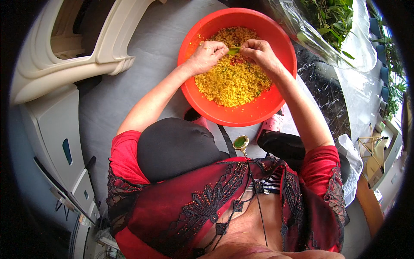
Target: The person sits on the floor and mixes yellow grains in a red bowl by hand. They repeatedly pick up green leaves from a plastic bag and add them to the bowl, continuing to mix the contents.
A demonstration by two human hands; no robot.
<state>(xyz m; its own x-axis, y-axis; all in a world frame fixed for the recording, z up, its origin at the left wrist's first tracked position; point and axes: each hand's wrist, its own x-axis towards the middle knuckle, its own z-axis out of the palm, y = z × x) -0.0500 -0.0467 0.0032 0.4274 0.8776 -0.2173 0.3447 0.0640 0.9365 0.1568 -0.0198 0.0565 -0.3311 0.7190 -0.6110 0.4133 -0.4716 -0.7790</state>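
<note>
A large red plastic basin (237, 118) stands on the floor between my feet, holding a yellow crumbly grain mixture (233, 84) with green and dark red bits in it. Over the far half of the mixture my two hands are close together. Between them stretches a small green strip (233, 50), perhaps a leaf or a pod. My left hand (208, 56) pinches its left end with thumb and forefinger, and grains stick to the fingers. Its right end is pinched by my right hand (259, 53). My fingertips partly hide the strip.
Leafy green stems (333, 22) lie in a clear plastic bag at the upper right, over black marbled flooring. A cream moulded plastic piece (110, 48) and grey cabinets (55, 126) are on the left. Pink shoes (273, 123) touch the area just below the basin.
</note>
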